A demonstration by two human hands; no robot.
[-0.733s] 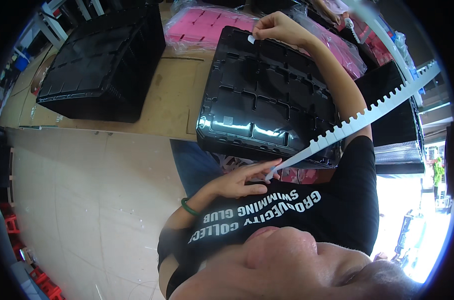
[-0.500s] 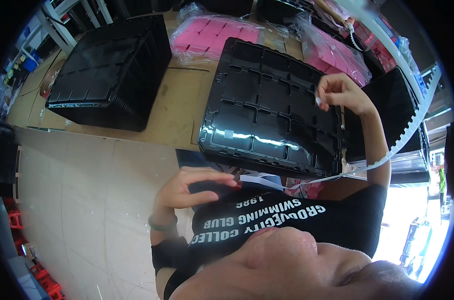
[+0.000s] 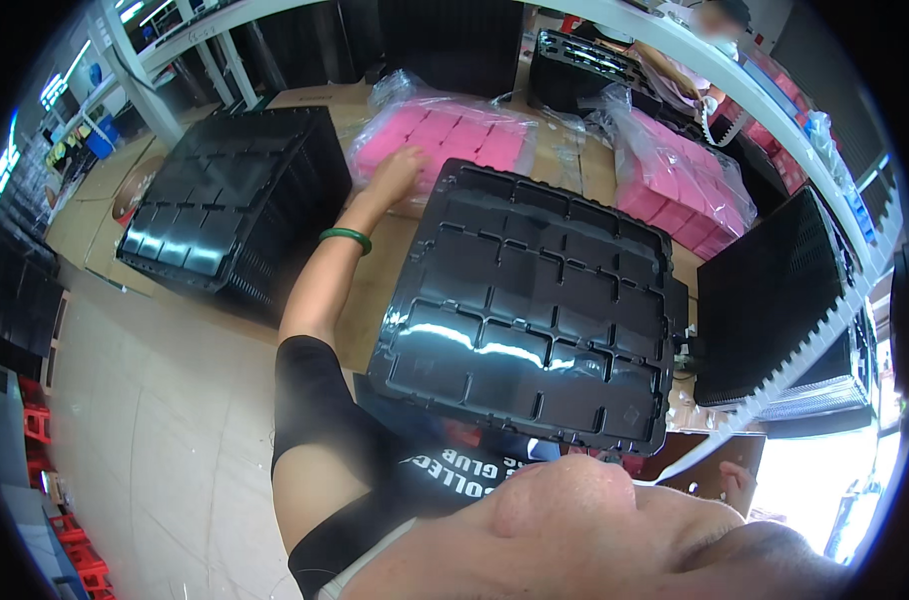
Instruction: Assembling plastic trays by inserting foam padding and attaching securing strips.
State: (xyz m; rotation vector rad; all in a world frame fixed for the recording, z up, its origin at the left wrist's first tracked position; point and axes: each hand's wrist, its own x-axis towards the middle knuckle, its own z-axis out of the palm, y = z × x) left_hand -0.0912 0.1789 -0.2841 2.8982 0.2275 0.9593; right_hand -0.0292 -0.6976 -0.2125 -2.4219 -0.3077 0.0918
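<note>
My left hand (image 3: 399,174) is stretched out over the near edge of a stack of bright pink blocks (image 3: 475,145) in clear plastic wrap. Its fingers are bent downward and their tips are hidden, so I cannot make out a grip. A green bangle (image 3: 347,238) circles that wrist. Directly in front of me lies a stack of glossy black plastic trays (image 3: 535,290), moulded with a grid of ridges. My right hand (image 3: 740,488) shows only in part at the lower right, beyond the trays' near corner. A white notched strip (image 3: 805,350) hangs down toward it.
Another black tray stack (image 3: 240,200) stands at the left of the cardboard-covered table (image 3: 320,95). More wrapped pink blocks (image 3: 675,185) are at the back right, beside an upright black stack (image 3: 775,300). A white frame bar (image 3: 775,110) crosses overhead. Another person (image 3: 715,40) is beyond it.
My left hand has gone from near my chest forward to the pink blocks. My right hand has left the tray top and dropped to the lower right. The view has tilted up.
</note>
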